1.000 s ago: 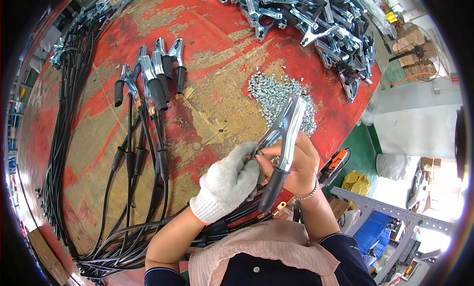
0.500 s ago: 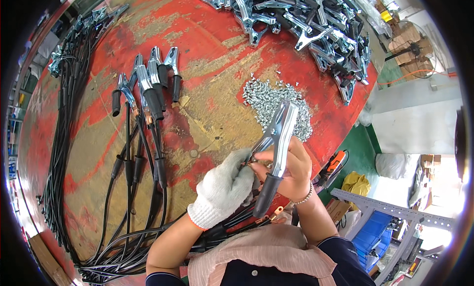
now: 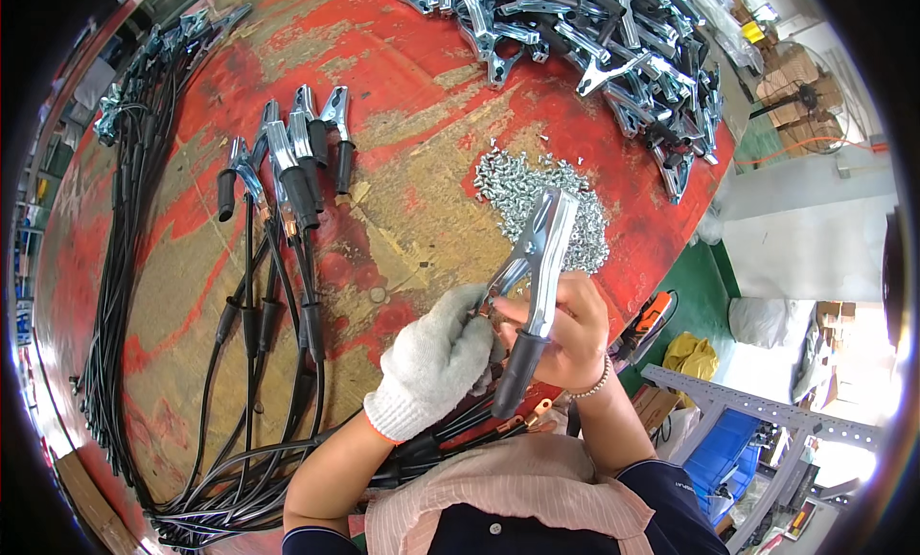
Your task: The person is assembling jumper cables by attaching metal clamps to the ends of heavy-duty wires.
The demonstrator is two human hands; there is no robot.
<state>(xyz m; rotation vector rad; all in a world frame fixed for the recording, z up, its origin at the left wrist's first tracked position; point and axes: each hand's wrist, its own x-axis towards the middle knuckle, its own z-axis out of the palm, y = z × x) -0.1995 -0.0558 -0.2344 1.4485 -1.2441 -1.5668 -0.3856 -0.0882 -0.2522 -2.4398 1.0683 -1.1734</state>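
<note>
A silver spring clamp (image 3: pixel 553 253) with a black handle sleeve (image 3: pixel 521 373) stands between my hands, jaws pointing away from me. My left hand (image 3: pixel 436 358), in a white knitted glove, is closed on the clamp's other handle. A bit of copper shows at its fingertips, probably a cable lug. My bare right hand (image 3: pixel 573 339), a bead bracelet at its wrist, is partly behind the clamp. Its fingers are bent, the fingertips meeting the clamp beside the glove; whatever they pinch is hidden. Below, black cables with a copper lug (image 3: pixel 539 413) lie against my lap.
Beyond the clamp lies a heap of small silver screws (image 3: pixel 537 186). Loose clamps (image 3: pixel 594 37) are piled at the far right. Several clamps on cables (image 3: pixel 287 167) lie left of centre, and a long cable bundle (image 3: pixel 144 219) runs down the left of the worn red table (image 3: pixel 402 152).
The clamp has shifted very slightly, and my right hand's fingertips have moved a little at the copper piece by the glove. My left hand keeps its grip.
</note>
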